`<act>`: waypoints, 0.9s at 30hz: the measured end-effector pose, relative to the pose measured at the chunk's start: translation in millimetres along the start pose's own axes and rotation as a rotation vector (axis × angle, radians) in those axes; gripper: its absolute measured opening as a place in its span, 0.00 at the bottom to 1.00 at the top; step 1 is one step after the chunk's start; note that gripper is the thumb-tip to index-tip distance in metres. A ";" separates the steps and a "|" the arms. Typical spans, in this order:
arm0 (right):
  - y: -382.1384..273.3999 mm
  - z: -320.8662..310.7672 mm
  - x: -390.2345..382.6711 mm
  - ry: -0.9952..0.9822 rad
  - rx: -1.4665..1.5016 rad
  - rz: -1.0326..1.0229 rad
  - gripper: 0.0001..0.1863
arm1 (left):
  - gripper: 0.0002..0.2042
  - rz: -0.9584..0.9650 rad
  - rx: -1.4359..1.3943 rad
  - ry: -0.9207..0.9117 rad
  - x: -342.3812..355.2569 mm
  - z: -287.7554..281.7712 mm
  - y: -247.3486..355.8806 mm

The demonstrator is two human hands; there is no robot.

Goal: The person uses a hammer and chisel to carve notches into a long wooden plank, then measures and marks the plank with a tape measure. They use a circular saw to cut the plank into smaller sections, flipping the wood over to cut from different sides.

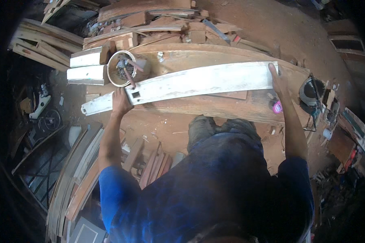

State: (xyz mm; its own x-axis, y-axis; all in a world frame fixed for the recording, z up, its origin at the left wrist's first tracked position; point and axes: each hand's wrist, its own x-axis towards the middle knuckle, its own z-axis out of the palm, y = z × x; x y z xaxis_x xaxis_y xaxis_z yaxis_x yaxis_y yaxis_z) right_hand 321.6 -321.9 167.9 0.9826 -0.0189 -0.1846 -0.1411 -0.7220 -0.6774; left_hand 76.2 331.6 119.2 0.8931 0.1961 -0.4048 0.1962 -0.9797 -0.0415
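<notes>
A long board [202, 81] with worn white paint lies across my view above the wooden bench top, its left part narrower and tapering. Beside my left hand [121, 102] the board has a square hole; that hand is closed around the narrower part. My right hand [277, 82] grips the far right end, fingers over the edge. Whether the board rests on the bench or is lifted, I cannot tell. Behind its left part stands a round bucket [110, 69] holding small metal pieces, with tool handles [127, 75] sticking out. Near my right wrist sits a pink tape measure [277, 107].
The wooden bench [182, 106] runs under the board. White-faced wood blocks [85, 73] lie left of the bucket. Scrap planks [166, 30] are piled along the far side, and more planks [83, 162] lean at lower left. A dark round container [312, 92] stands at the right.
</notes>
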 end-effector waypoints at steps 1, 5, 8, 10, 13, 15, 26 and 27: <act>1.8 -2.4 -1.5 -0.019 0.027 0.005 0.33 | 0.42 0.005 0.021 0.070 -5.3 -1.6 2.8; 65.3 -7.2 22.2 -0.086 0.056 0.070 0.33 | 0.50 0.012 0.003 0.017 -9.5 -10.2 25.7; 60.5 -27.2 39.8 -0.152 -0.022 0.084 0.37 | 0.50 0.069 -0.012 0.044 -34.8 -25.5 66.7; 74.1 -58.6 60.1 -0.114 -0.012 0.062 0.38 | 0.51 0.107 -0.095 0.035 -38.4 -36.9 105.7; 110.3 -116.4 118.2 -0.094 -0.218 0.199 0.39 | 0.55 0.161 -0.199 0.045 -28.5 -39.3 165.5; 123.2 -157.0 156.9 -0.098 -0.232 0.301 0.40 | 0.56 0.173 -0.253 0.019 -16.7 -41.2 211.2; 121.7 -136.2 32.3 0.246 -0.349 -0.489 0.26 | 0.55 0.218 -0.454 0.172 25.2 -27.7 447.8; 130.1 -128.7 19.9 0.182 -0.325 -0.489 0.25 | 0.56 0.207 -0.444 0.179 24.3 -22.8 463.0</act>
State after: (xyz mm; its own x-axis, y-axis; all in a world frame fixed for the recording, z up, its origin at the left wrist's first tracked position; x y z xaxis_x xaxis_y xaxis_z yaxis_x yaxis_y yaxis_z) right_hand 338.3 -505.2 167.7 0.9331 0.2705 0.2369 0.3470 -0.8503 -0.3958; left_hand 198.0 -116.2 111.0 0.9789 0.0428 -0.1996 0.1267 -0.8940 0.4297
